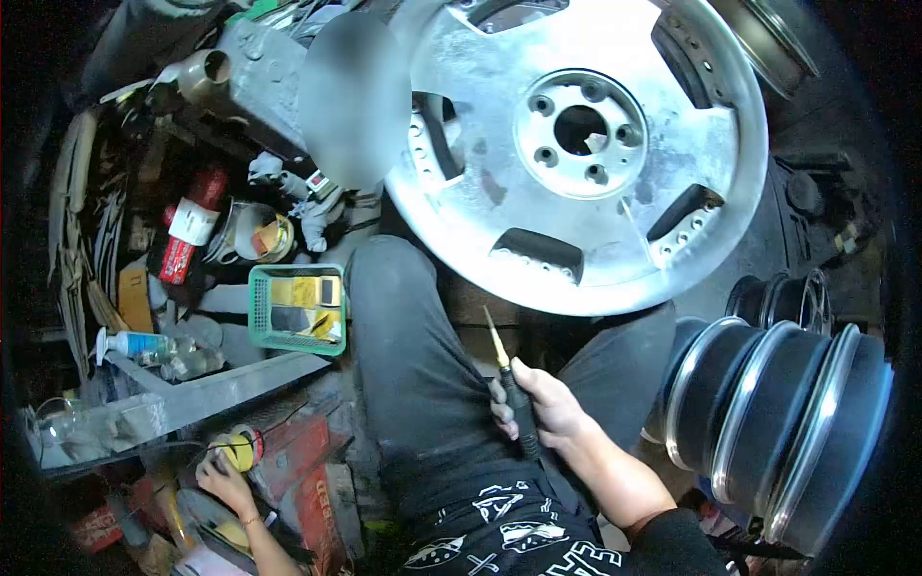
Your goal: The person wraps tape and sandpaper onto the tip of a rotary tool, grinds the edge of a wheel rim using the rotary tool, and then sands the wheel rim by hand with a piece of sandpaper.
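My right hand (538, 403) is wrapped round a pointed black-handled tool (520, 408), with a brass-coloured collar and a thin tapered tip aimed up at the wheel. A large bare-metal wheel rim (480, 221) lies face up above my knees, just beyond the tip and apart from it. Its surface is shiny with dull grey patches. Far down at the lower left is my left hand (227, 486), with a bracelet at the wrist. Its fingers curl round something dark beside a round yellow item (242, 449); I cannot make out what they hold.
By my left knee sits a green basket (257, 305) of yellow and grey pads. Left of it are a spray bottle (134, 345), a grey metal frame (206, 398) and a red can (192, 226). Several rims (773, 422) stand at right. A blurred oval covers part of the upper left.
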A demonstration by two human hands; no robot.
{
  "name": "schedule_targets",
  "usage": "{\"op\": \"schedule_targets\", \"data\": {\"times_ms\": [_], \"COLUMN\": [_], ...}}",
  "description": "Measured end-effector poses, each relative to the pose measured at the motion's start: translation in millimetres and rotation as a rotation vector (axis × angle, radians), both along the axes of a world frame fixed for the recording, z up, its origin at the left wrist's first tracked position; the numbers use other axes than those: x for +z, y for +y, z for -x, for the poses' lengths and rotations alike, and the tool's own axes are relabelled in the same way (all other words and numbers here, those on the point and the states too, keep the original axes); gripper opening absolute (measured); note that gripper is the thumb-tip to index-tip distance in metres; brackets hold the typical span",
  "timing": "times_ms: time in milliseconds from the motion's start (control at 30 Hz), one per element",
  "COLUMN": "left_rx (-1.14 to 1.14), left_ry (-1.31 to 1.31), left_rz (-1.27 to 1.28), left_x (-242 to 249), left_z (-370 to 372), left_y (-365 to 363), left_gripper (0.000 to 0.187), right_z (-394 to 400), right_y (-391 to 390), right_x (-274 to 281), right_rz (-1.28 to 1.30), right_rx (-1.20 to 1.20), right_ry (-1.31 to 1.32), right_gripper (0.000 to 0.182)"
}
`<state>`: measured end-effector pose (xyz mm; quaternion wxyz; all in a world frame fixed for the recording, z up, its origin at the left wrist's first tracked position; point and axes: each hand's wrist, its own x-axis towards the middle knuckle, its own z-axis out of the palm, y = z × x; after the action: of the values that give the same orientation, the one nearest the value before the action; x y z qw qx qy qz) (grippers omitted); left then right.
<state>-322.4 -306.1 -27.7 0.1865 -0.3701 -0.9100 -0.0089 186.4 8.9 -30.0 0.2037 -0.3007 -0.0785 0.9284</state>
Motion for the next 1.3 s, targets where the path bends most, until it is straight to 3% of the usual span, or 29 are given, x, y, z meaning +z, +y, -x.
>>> {"op": "schedule_targets", "data": {"times_ms": [100, 200, 233, 300, 333, 433, 500, 567, 667, 700, 733, 767, 833, 900, 967, 1033, 1133, 1300], "left_rx": [-0.019, -0.02, -0.113, -0.383, -0.518, -0.74, -0.579, -0.563, -0.608, -0.675, -0.748, -0.753, -1.052, -1.071, -1.307, -1.311, -1.188, -0.977], "left_ry": [0.077, 0.029, -0.09, -0.297, -0.521, -0.954, -1.364, -1.678, -1.912, -2.013, -2.082, -2.092, -2.16, -2.547, -2.765, -2.873, -2.757, -2.641], "left_rz": [-0.028, 0.029, -0.032, -0.018, -0.034, -0.115, -0.373, -0.681, -0.686, -0.722, -0.691, -0.675, -0.547, -0.427, -0.345, -0.293, -0.291, -0.439], "left_x": [10.2, 30.1, 31.7, 47.0, 62.7, 79.0, 69.1, 63.8, 47.7, 46.3, 45.7, 47.0, 50.5, 47.5, 36.0, 33.1, 31.3, 29.4], "left_z": [-19.5, -42.8, -61.8, -126.0, -166.2, -246.0, -284.2, -304.7, -305.4, -306.5, -305.4, -307.2, -310.7, -317.9, -323.3, -324.7, -319.2, -315.0], "left_y": [7.0, 13.4, 20.7, 68.1, 103.3, 188.3, 223.7, 249.7, 263.3, 268.4, 273.8, 281.1, 291.7, 300.0, 314.2, 318.2, 316.8, 307.6], "left_gripper": [0.037, 0.029, 0.022, 0.011, 0.006, 0.031, 0.028, 0.023, 0.011, 0.008, 0.007, 0.007, 0.016, 0.021, 0.018, 0.017, 0.027, 0.021], "right_z": [4.7, 10.4, 12.5, 19.4, 23.8, 38.8, 45.2, 46.2, 40.5, 36.4, 33.1, 30.8, 27.6, 30.2, 30.4, 29.5, 25.9, 25.6], "right_y": [-7.5, -10.2, -9.5, -6.7, -5.7, -6.1, -7.9, -9.8, -12.0, -12.4, -14.8, -18.8, -32.3, -42.9, -47.9, -48.6, -43.7, -37.0], "right_x": [-4.0, -0.2, 2.6, 15.7, 19.2, 26.2, 37.5, 47.6, 52.8, 52.2, 51.6, 50.1, 29.6, 25.5, 25.8, 23.6, 20.7, 17.2], "right_rz": [0.024, -0.226, -0.228, -1.039, -1.028, -1.232, -1.34, -1.473, -1.522, -1.518, -1.258, -0.991, -0.365, -0.059, 0.014, 0.051, 0.085, 0.046], "right_rx": [-0.031, -0.025, -0.024, 0.006, 0.027, -0.049, -0.123, -0.164, -0.237, -0.25, -0.123, -0.007, 0.066, 0.101, 0.146, 0.153, 0.112, 0.129], "right_ry": [0.054, -0.265, -0.258, -0.808, -0.864, -0.847, -0.795, -0.804, -0.864, -0.884, -0.67, -0.452, 0.276, 0.646, 0.718, 0.732, 0.691, 0.637], "right_gripper": [0.047, 0.042, 0.042, 0.036, 0.03, 0.026, 0.024, 0.023, 0.025, 0.025, 0.027, 0.029, 0.05, 0.056, 0.058, 0.057, 0.052, 0.053]}}
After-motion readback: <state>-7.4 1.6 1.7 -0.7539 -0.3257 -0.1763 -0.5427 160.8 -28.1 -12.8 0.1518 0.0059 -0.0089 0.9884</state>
